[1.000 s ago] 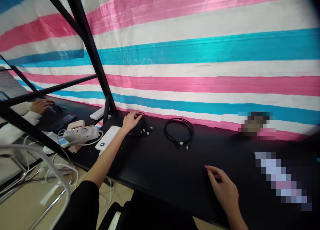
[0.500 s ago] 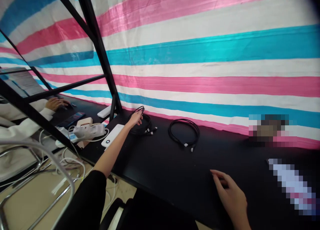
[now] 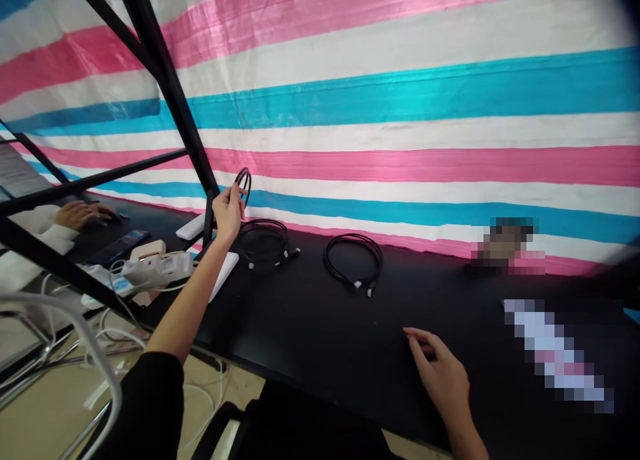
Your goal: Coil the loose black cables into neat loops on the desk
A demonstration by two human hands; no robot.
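My left hand (image 3: 228, 211) is raised above the black table (image 3: 310, 327) at the left, pinched on a black cable (image 3: 243, 182) whose loop stands up from a pile of coiled black cables (image 3: 263, 243) below. A second coiled black cable (image 3: 353, 261) lies to the right of that pile, apart from both hands. My right hand (image 3: 439, 373) rests near the table's front edge, fingers loosely spread and flat, holding nothing.
A white power bank (image 3: 223, 270) lies under my left forearm. A white power strip (image 3: 150, 268) with cords sits at the left. Black frame bars (image 3: 165, 80) cross the left side. Another person's hand (image 3: 80, 213) rests further left. A striped sheet (image 3: 400, 113) hangs behind.
My left hand went from resting on the cable pile to pinching one cable and lifting it upward. My right hand has stayed in place.
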